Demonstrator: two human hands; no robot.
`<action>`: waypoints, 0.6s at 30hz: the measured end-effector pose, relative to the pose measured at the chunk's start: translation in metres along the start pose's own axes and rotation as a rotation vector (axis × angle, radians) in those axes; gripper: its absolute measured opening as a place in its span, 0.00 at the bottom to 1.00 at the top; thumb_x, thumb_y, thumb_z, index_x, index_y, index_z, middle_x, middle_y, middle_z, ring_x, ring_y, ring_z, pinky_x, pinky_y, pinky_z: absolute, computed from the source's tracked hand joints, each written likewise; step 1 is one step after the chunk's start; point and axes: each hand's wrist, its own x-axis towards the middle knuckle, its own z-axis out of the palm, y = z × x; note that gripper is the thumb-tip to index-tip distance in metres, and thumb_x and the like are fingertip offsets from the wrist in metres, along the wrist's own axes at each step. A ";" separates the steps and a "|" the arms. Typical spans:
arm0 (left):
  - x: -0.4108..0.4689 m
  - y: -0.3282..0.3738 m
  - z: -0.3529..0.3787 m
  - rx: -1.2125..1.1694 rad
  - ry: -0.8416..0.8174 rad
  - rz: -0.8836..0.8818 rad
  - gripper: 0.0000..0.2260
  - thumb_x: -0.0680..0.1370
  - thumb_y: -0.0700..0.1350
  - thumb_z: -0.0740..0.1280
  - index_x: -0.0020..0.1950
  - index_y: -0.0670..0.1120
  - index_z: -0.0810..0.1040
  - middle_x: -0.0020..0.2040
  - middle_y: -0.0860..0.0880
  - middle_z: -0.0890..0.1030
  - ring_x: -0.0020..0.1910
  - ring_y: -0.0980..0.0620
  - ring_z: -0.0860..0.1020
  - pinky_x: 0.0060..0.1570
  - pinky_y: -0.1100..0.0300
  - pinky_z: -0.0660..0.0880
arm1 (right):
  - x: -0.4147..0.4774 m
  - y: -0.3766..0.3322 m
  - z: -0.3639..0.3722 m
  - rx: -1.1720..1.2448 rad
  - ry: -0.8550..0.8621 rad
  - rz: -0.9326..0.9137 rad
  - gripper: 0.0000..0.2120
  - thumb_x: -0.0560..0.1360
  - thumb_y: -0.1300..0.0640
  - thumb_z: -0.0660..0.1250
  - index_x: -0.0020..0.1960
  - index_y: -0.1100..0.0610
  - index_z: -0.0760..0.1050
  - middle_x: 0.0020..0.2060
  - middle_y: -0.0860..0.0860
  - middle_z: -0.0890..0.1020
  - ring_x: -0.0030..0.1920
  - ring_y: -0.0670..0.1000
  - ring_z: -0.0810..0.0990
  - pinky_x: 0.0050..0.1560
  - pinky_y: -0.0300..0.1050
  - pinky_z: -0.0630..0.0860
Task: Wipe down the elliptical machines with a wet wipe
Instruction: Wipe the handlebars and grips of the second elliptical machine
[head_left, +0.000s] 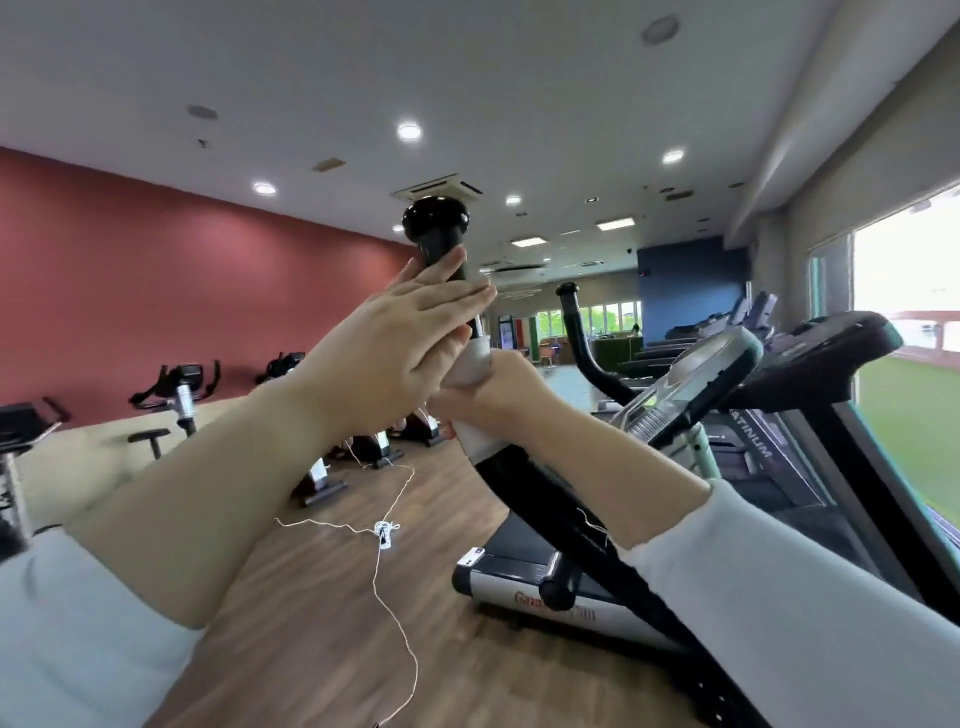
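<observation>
wood floor (322, 597) and a red wall (156, 270) frame a gym, with exercise bikes (182, 395) along the left and a treadmill (519, 587) low at your right. you stand at the elliptical (698, 457), working its near handlebar (439, 244); the console (701, 374) sits to the right.

your right hand (498, 389) is curled round the bar over a pale wrap that looks like the wet wipe (470, 364), just under the black grip. your left hand (405, 343) lies flat against that grip, fingers straight and together, holding nothing.

the bar's long axis climbs from low right, beside your right sleeve (779, 597), up and leftward with a slight bend. its round knob (436, 221) points toward the ceiling.

by my reading you are mid-job. the wipe sits at the middle of this bar, and the knob and upper grip above it look not yet reached. the far handlebar (571, 306), the console and any other machines are left. whether the lower bar has been wiped, i cannot tell.
</observation>
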 end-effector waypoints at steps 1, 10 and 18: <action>0.000 0.002 -0.001 0.012 -0.017 -0.017 0.20 0.82 0.47 0.53 0.74 0.47 0.66 0.74 0.54 0.66 0.77 0.60 0.50 0.76 0.59 0.45 | -0.005 0.003 -0.001 -0.049 -0.030 0.016 0.16 0.64 0.52 0.74 0.46 0.63 0.81 0.42 0.57 0.85 0.44 0.55 0.84 0.48 0.49 0.82; -0.008 0.026 0.013 0.290 -0.056 -0.052 0.23 0.81 0.50 0.50 0.74 0.44 0.66 0.76 0.49 0.63 0.77 0.51 0.51 0.76 0.51 0.47 | -0.068 0.016 -0.026 -0.474 -0.213 0.016 0.13 0.68 0.54 0.70 0.50 0.58 0.74 0.41 0.51 0.79 0.43 0.50 0.79 0.43 0.45 0.79; -0.009 0.029 0.016 0.325 -0.104 -0.076 0.23 0.82 0.49 0.49 0.75 0.43 0.63 0.76 0.49 0.62 0.77 0.53 0.49 0.75 0.58 0.47 | -0.056 0.000 -0.021 -0.441 -0.175 -0.086 0.07 0.73 0.54 0.68 0.41 0.57 0.73 0.42 0.53 0.81 0.49 0.55 0.81 0.50 0.48 0.80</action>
